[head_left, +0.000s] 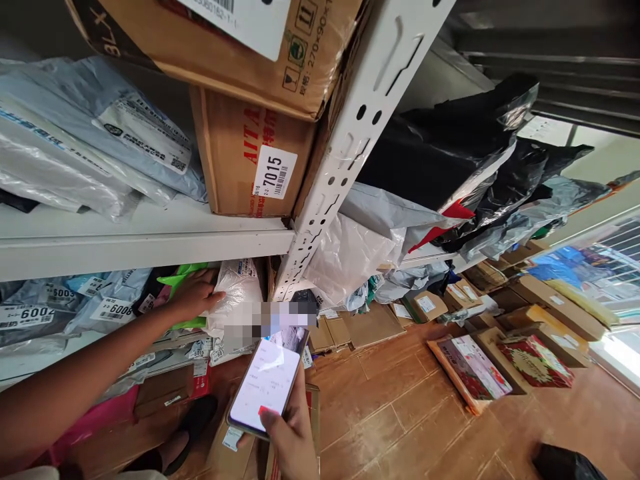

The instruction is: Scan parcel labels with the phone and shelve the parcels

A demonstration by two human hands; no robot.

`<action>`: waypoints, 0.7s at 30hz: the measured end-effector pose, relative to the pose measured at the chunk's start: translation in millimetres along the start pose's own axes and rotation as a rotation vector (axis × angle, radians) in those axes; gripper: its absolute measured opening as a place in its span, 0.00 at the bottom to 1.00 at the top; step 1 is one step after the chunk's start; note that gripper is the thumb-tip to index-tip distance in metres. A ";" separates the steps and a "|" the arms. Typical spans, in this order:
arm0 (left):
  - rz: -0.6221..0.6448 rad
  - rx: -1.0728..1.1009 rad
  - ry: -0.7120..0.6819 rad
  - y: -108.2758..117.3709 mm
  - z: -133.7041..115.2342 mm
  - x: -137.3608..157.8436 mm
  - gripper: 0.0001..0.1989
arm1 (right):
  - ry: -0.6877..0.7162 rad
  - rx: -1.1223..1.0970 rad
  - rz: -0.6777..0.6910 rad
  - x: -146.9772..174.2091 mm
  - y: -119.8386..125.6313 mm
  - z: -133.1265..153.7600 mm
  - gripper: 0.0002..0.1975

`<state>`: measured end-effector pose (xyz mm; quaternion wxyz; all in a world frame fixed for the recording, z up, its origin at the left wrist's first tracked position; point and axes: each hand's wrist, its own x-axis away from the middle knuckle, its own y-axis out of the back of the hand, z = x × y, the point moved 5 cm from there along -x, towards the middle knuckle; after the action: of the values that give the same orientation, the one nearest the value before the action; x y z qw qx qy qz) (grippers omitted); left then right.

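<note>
White film wraps the parcel [240, 287] on the lower shelf [83, 343], just left of the post [345, 160], and the left hand [200, 293] reaches in from the left to touch it. That hand's fingers bend against the film, but whether they pinch it I cannot tell. The right hand [290, 427], nearer, is wrapped around a phone [270, 383], thumb by a red patch on the lit screen; its text is too blurred to read. As far as shows, the handling looks early: contact is made, while the parcel lies among its neighbours, not yet pulled clear. The film is soft and puckered, the shape plump. A bright green bag [187, 275], crumpled and floppy, lies under the left hand; to the left, wrinkled grey packets [113, 308] carry flat paper labels. Above, a stiff, square-edged carton [225, 160] stands on the upper shelf [150, 247], its label reading 7015. The post is white metal, punched with slots. To the right, glossy black bags [430, 160] slump in folds, and far right, boxes [535, 360] sit on the smooth brown floor [370, 393].
</note>
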<state>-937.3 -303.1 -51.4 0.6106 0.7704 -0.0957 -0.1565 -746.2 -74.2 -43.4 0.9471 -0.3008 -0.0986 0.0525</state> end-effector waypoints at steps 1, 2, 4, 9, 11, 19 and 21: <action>-0.008 0.002 -0.004 -0.2 0.3 0.2 0.19 | -0.003 -0.010 -0.029 3.0 5.8 -5.8 0.63; -0.015 0.004 -0.008 -0.4 0.5 0.4 0.19 | 0.007 -0.020 -0.060 5.5 11.0 -10.9 0.64; -0.027 0.006 -0.019 -0.8 0.6 0.8 0.21 | 0.041 -0.042 -0.107 8.9 18.4 -19.6 0.66; -0.046 -0.001 -0.036 -0.5 0.4 1.3 0.25 | 0.093 -0.155 -0.157 9.9 18.9 -31.4 0.68; -0.046 -0.009 -0.034 -0.4 0.4 1.3 0.27 | 0.083 -0.194 -0.153 7.8 16.7 -32.9 0.67; -0.102 -0.034 -0.045 -1.6 0.6 2.0 0.28 | -0.007 -0.210 -0.099 6.8 24.3 -39.1 0.57; -0.114 -0.040 -0.052 -2.3 0.8 2.0 0.28 | -0.026 -0.173 -0.105 7.9 27.8 -40.2 0.53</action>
<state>-935.8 -303.9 -54.0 0.6133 0.7578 -0.0643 -0.2131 -730.8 -72.9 -90.5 0.9177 -0.3754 -0.1304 -0.0020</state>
